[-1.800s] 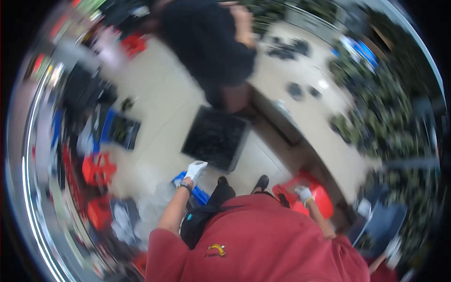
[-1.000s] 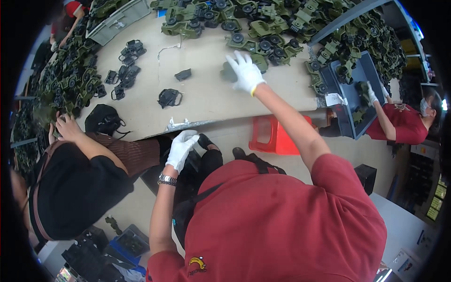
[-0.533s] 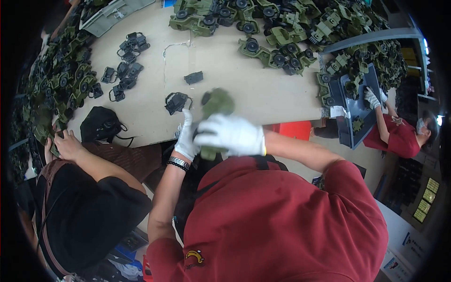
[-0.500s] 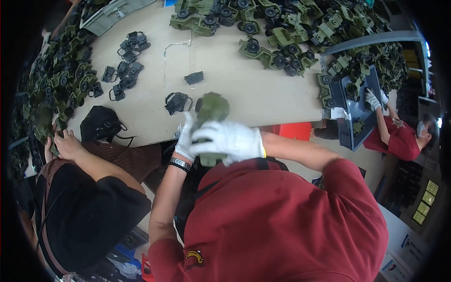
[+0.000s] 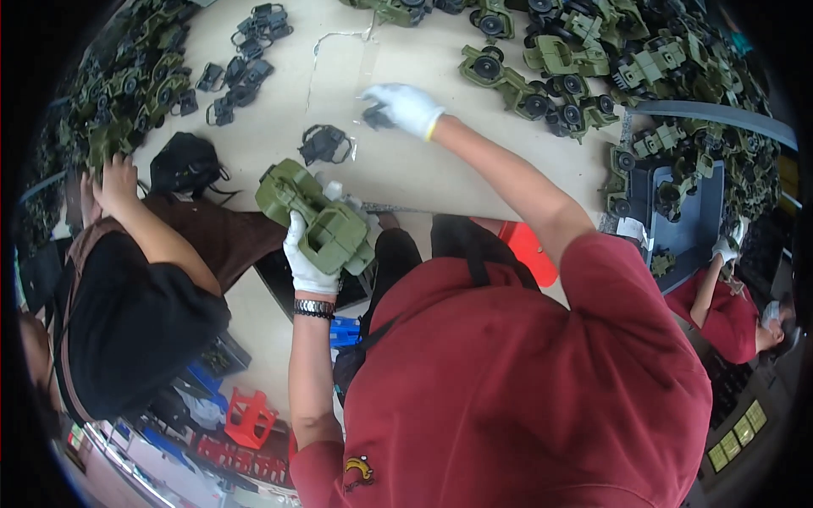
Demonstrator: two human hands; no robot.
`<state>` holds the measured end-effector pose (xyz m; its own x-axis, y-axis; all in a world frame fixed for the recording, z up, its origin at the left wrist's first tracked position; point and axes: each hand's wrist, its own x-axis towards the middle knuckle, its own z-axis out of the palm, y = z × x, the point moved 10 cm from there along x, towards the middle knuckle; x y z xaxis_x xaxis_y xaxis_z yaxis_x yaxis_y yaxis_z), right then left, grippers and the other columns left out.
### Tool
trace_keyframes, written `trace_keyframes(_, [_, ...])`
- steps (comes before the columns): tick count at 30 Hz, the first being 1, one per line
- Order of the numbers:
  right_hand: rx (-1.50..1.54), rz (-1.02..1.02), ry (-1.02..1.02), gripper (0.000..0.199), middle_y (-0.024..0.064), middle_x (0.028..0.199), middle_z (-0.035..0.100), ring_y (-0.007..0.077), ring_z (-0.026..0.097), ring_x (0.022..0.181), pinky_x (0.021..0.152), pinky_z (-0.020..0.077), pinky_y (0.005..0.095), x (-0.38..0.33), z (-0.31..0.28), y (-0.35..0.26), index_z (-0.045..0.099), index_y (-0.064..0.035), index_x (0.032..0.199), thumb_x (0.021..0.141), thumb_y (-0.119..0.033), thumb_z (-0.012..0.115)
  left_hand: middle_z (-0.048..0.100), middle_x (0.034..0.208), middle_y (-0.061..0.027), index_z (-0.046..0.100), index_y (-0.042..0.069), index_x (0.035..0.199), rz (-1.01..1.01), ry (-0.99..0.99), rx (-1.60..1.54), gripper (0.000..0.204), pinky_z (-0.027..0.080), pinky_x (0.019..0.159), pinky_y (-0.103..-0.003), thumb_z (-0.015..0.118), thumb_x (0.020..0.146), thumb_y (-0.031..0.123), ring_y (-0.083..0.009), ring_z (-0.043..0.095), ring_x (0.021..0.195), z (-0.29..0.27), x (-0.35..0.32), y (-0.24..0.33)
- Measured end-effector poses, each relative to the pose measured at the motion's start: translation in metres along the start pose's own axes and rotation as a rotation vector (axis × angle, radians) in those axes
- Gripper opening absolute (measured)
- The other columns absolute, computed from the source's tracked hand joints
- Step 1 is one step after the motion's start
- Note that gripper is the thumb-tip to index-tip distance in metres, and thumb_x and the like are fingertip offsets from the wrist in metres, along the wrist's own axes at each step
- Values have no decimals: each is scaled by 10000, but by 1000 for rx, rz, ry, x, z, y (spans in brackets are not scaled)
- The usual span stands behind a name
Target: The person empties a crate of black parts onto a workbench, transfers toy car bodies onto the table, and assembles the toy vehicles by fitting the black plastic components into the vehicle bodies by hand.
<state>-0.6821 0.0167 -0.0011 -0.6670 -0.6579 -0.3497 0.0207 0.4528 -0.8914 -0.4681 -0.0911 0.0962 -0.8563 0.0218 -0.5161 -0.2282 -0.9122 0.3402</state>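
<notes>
My gloved left hand (image 5: pixel 312 264) grips an olive-green toy truck (image 5: pixel 334 233) from below, tilted over the table's near edge. Its hollow rear bed faces up. Farther out over the table, my gloved right hand (image 5: pixel 406 108) has its fingers on a small dark grey plastic part (image 5: pixel 378 117), which looks slightly blurred and is partly covered by them. A black plastic frame with looped sides (image 5: pixel 324 144) lies on the table between the truck and that part.
More black frames (image 5: pixel 246 72) lie at the left of the table (image 5: pixel 440 182). Toy trucks (image 5: pixel 567 55) are heaped at far right, others (image 5: pixel 127 93) at far left. A black bag (image 5: pixel 185 165) sits by a co-worker at left. Another co-worker stands at right near a grey bin (image 5: pixel 699 216).
My hands have parted: the left keeps the truck, now lower and left, while the right has let go of it and reached forward to the dark grey part. The view has shifted.
</notes>
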Motion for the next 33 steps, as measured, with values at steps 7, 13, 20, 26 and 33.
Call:
trace_keyframes(7, [-690, 224, -152, 345, 185, 1070, 687, 343, 662, 995, 837, 528, 431, -93, -48, 65, 639, -69, 1070, 782, -254, 681, 551, 1350, -147, 453, 58, 1407, 100, 166, 60, 539, 452, 1045, -511, 553, 983, 377, -308, 523, 1266, 12, 20, -18])
trace_keyframes(13, [-624, 181, 292, 604, 207, 1345, 510, 409, 529, 1174, 957, 476, 439, -129, -79, 24, 538, -117, 1316, 734, -227, 656, 606, 1272, -93, 540, 99, 1331, 61, 139, 189, 439, 477, 1015, -472, 594, 971, 344, -276, 584, 1168, 43, 25, -23])
trace_keyframes(20, [-831, 8, 292, 712, 178, 1307, 526, 384, 499, 1174, 964, 453, 440, -152, -35, 54, 477, -182, 1414, 795, -433, 721, 631, 1147, -72, 573, 73, 1248, 232, 97, 388, 368, 523, 924, -412, 655, 952, 276, -220, 623, 1043, 99, 35, -12])
trace_keyframes(26, [-126, -465, 460, 694, 148, 1256, 569, 348, 499, 1178, 1015, 411, 426, -225, -89, -116, 524, -87, 1363, 771, -376, 743, 632, 1176, -83, 540, 65, 1288, 464, 52, 691, 378, 557, 864, -357, 655, 952, 195, -187, 633, 1024, 130, 29, 2])
trace_keyframes(33, [-208, -712, 518, 756, 155, 1338, 553, 345, 525, 1148, 1013, 417, 420, -258, -82, -149, 506, -56, 1396, 760, -379, 759, 635, 1159, -63, 574, 36, 1263, 469, -18, 799, 352, 538, 851, -309, 660, 946, 160, -148, 620, 1006, 163, 29, -22])
